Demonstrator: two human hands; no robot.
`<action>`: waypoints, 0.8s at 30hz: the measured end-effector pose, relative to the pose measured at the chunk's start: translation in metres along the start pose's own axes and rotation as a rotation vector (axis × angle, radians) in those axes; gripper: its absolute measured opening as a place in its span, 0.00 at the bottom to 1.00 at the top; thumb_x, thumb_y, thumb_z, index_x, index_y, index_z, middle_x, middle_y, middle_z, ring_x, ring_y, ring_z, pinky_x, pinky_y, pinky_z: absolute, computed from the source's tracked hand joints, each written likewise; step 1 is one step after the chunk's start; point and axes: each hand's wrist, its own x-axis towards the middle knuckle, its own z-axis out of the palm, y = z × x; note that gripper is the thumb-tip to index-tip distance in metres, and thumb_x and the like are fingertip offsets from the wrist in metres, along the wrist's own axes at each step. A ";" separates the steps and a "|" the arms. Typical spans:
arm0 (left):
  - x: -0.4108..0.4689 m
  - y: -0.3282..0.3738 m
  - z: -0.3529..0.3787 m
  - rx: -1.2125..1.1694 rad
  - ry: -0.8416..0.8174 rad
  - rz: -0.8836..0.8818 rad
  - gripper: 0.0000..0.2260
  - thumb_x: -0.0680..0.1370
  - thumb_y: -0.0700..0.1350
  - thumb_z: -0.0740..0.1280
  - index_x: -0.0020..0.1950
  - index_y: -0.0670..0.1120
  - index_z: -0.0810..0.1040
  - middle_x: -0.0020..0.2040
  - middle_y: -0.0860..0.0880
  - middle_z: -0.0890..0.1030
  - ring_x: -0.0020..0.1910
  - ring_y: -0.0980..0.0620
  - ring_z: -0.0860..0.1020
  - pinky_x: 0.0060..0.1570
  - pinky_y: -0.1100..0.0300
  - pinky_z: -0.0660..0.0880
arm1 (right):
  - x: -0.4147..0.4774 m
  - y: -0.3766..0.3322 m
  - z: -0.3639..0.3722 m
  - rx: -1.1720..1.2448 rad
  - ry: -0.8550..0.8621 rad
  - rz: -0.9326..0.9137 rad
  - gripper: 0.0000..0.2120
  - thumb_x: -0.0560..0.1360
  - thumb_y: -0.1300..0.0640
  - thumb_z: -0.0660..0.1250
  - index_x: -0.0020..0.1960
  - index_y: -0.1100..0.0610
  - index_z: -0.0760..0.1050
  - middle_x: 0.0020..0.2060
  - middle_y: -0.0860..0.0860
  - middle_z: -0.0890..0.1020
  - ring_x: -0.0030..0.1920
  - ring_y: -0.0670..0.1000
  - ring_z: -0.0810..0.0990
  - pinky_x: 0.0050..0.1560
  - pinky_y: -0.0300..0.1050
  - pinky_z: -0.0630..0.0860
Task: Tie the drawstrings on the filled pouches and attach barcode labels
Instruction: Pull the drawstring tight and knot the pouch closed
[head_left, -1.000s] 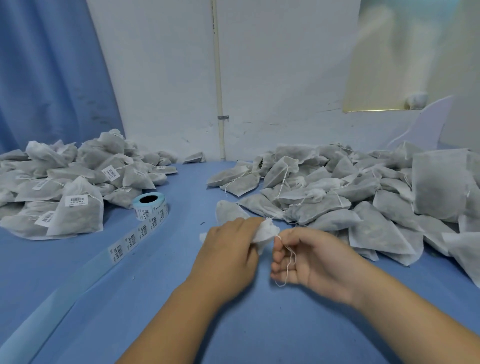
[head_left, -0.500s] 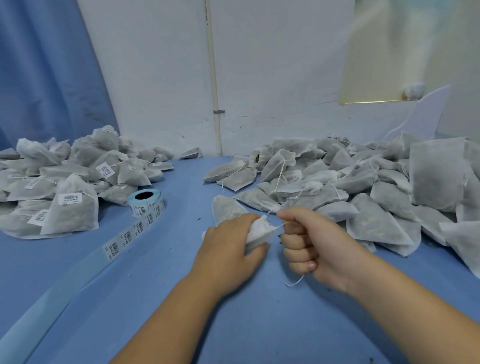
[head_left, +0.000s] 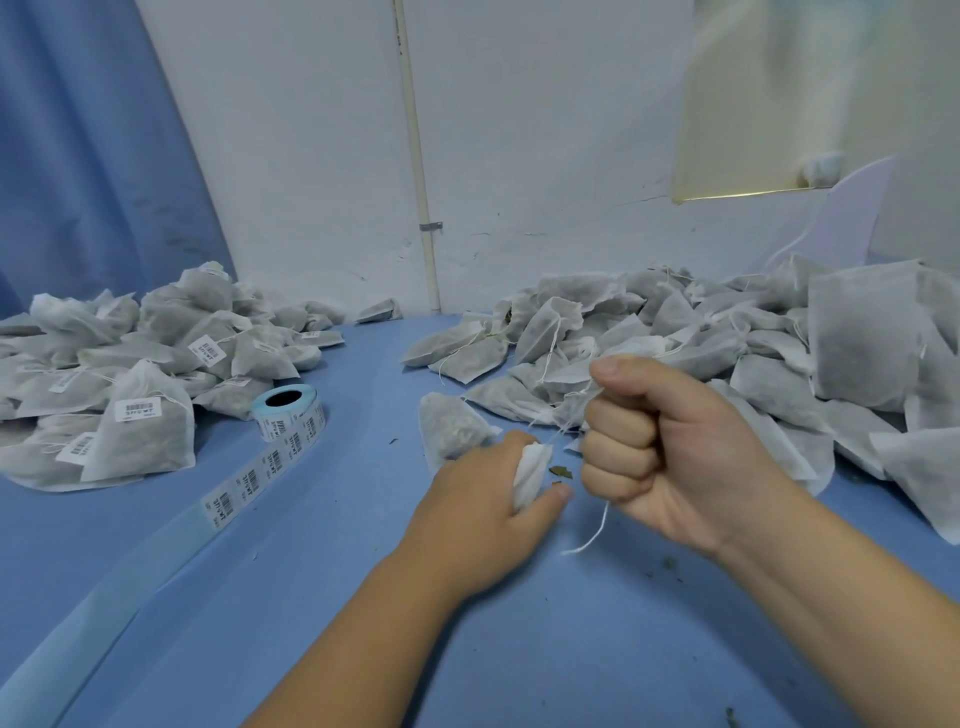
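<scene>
One pouch (head_left: 457, 434) on table (head_left: 363, 597), centre | left hand (head_left: 483, 504) grips its gathered neck | right hand (head_left: 675, 447) fisted round taut drawstring (head_left: 597, 525) | judged light, soft, thin fabric; hold neck, not body.

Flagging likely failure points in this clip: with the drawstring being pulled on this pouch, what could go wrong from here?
1. The right hand grips the thin drawstring in a fist and pulls against the pouch, whose gathered neck the left hand holds. The string could snap or the fabric could tear.
2. Leaf fragments lie on the table right beside the neck, so filling may be escaping.
</scene>
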 end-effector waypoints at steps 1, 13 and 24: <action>0.000 0.002 0.001 0.018 -0.025 0.008 0.18 0.74 0.67 0.57 0.45 0.53 0.67 0.40 0.54 0.74 0.43 0.51 0.74 0.46 0.49 0.73 | 0.000 0.000 -0.002 0.006 0.000 -0.004 0.20 0.68 0.55 0.64 0.29 0.49 0.52 0.23 0.47 0.49 0.23 0.47 0.47 0.24 0.36 0.47; -0.015 0.025 -0.011 -0.436 0.325 0.212 0.30 0.76 0.73 0.44 0.69 0.59 0.67 0.63 0.60 0.74 0.64 0.65 0.71 0.62 0.72 0.64 | 0.002 0.005 -0.012 -0.037 -0.293 0.202 0.15 0.63 0.49 0.76 0.35 0.56 0.74 0.23 0.46 0.52 0.21 0.45 0.50 0.24 0.30 0.55; -0.020 0.056 -0.004 -0.763 0.171 -0.100 0.18 0.76 0.62 0.58 0.34 0.51 0.74 0.30 0.52 0.76 0.28 0.57 0.71 0.31 0.67 0.68 | 0.002 -0.002 -0.019 -0.136 -0.164 0.097 0.11 0.69 0.55 0.68 0.33 0.61 0.72 0.23 0.48 0.51 0.22 0.46 0.50 0.22 0.31 0.56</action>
